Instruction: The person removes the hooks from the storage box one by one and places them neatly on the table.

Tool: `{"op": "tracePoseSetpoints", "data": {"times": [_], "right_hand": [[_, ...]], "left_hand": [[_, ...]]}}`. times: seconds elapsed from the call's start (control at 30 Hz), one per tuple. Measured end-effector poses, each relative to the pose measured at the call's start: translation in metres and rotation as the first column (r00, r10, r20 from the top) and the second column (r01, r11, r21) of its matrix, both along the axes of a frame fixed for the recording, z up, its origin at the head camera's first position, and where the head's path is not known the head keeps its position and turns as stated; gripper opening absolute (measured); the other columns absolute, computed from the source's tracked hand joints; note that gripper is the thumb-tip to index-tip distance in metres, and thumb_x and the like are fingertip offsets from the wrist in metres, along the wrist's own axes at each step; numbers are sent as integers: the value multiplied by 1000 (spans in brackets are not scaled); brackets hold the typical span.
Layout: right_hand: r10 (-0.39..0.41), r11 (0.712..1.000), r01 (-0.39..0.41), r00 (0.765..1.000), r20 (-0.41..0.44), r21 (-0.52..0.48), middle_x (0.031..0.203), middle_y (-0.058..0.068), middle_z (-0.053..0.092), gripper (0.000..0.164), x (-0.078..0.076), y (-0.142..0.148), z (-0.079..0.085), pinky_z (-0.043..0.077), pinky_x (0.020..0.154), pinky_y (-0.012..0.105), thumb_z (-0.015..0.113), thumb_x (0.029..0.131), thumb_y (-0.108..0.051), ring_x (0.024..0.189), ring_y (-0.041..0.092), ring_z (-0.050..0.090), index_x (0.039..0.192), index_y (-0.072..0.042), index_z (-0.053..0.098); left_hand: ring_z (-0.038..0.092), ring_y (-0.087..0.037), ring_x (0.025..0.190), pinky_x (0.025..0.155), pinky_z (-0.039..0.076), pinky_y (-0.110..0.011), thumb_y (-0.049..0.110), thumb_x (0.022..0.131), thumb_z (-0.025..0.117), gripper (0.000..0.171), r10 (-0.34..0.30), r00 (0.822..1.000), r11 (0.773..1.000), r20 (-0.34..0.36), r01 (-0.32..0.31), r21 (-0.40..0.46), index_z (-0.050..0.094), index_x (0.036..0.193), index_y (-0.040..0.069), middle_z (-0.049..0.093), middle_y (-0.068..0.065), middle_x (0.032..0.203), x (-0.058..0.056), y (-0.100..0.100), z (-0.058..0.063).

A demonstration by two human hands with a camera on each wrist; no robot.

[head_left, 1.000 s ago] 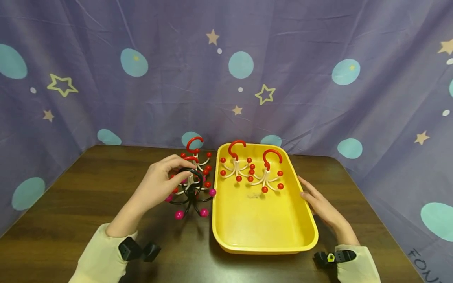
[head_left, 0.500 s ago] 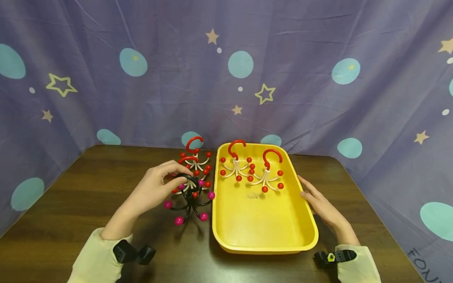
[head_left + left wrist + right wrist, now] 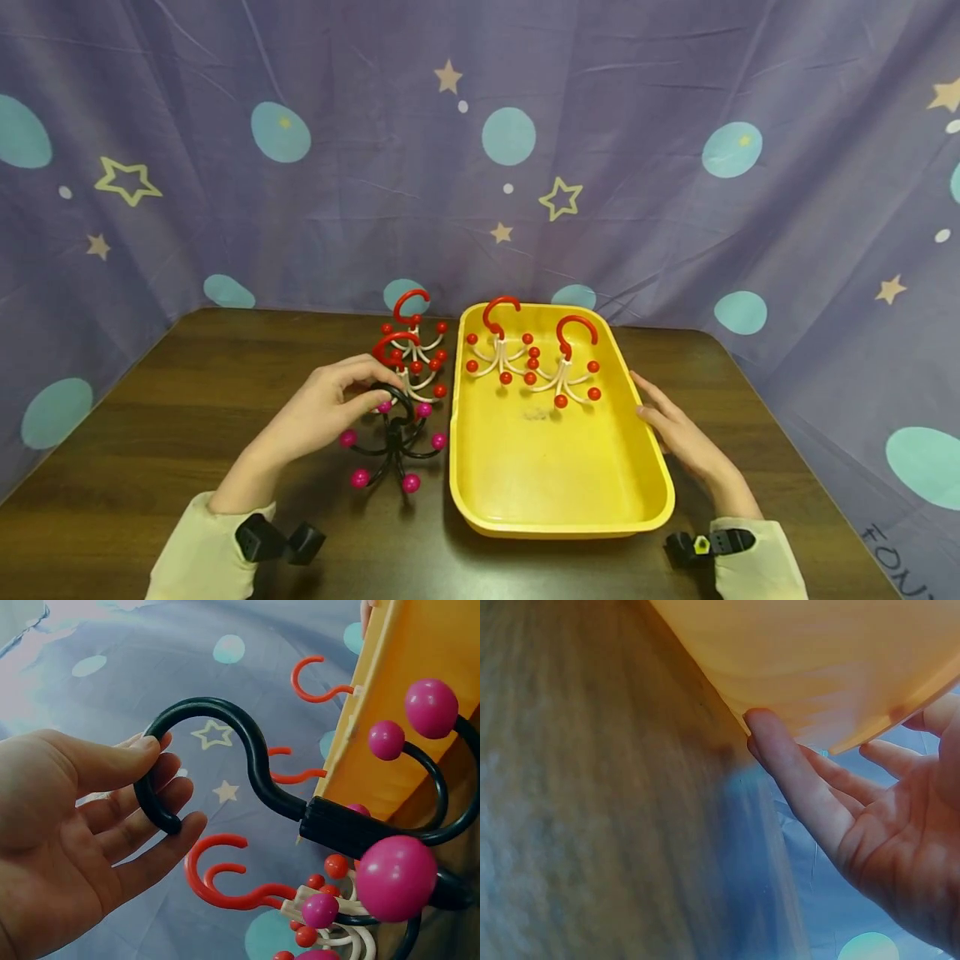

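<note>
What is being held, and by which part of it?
The left grip holds the black massager by its hook, near the free end. The right grip touches the tray.

At the lower right of your head view, you can read 3 dark capitals, "FON" point(image 3: 883, 557), on the purple backdrop point(image 3: 637, 233); you cannot tell what follows the N. The small grey marks point(image 3: 536, 415) on your yellow tray's point(image 3: 555, 475) floor are too blurred to read.
</note>
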State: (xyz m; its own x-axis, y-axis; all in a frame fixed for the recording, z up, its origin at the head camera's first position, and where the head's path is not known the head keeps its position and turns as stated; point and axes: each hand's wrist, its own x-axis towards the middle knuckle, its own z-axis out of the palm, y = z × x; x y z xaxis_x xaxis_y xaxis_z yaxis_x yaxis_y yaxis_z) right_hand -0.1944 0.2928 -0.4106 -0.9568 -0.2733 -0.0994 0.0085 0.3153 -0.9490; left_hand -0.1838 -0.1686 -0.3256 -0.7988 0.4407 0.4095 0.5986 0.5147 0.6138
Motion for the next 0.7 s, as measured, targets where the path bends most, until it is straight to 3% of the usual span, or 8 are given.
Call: {"op": "tracePoseSetpoints", "data": {"times": [0.43, 0.7], "right_hand": [[0, 1000, 0, 1000, -13, 20, 123, 32, 43, 59, -2, 1, 2, 54, 68, 39, 38, 98, -28, 84, 18, 62, 147, -17, 7], [1, 1000, -1, 1000, -3, 14, 125, 33, 42, 59, 0, 1, 0, 54, 68, 41, 38, 98, -28, 84, 18, 62, 147, -18, 6]], "left_hand": [[57, -4, 85, 72, 47, -21, 9, 81, 67, 19, 49, 999, 999, -24, -49, -13, 67, 93, 24, 63, 11, 95, -11, 4, -14], [57, -5, 86, 74, 47, -22, 12, 82, 67, 20, 77, 997, 997, 25, -76, -33, 67, 97, 25, 63, 12, 97, -11, 1, -15]]}}
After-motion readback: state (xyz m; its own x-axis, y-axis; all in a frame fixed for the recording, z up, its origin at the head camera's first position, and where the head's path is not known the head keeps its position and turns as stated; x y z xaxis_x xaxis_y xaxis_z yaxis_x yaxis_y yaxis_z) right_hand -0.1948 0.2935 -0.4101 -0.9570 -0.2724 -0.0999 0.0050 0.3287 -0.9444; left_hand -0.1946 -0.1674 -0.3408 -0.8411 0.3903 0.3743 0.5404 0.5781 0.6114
